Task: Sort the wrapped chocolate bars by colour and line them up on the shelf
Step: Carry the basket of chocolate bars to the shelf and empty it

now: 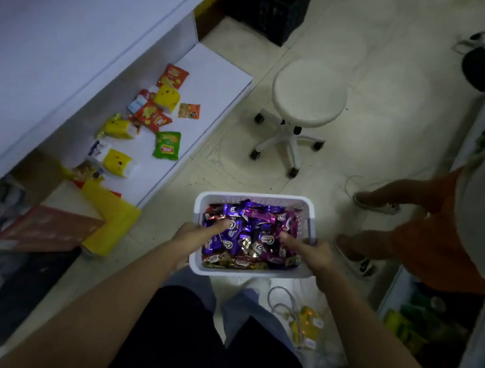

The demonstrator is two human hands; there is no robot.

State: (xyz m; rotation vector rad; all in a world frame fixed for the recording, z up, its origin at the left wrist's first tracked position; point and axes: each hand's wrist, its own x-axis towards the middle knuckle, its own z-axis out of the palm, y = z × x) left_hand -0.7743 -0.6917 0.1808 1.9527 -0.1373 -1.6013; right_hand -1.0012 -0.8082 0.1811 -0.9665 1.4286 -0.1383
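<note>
A white plastic basket (267, 196) is held up in front of me, filled with several wrapped chocolate bars (251, 236) in purple, magenta, red and gold wrappers. My left hand (193, 236) grips the basket's left rim, thumb lying over the bars. My right hand (309, 252) grips the right rim, thumb pointing inward over the bars. The low white shelf (219, 71) runs along the left, under a white upper board.
Snack packets (151, 115) in yellow, orange and green lie scattered on the shelf. A white wheeled stool (307, 99) stands ahead, a black crate (268, 3) beyond it. Another person's legs (400, 224) are at right. Yellow bag and cardboard boxes (104, 223) sit lower left.
</note>
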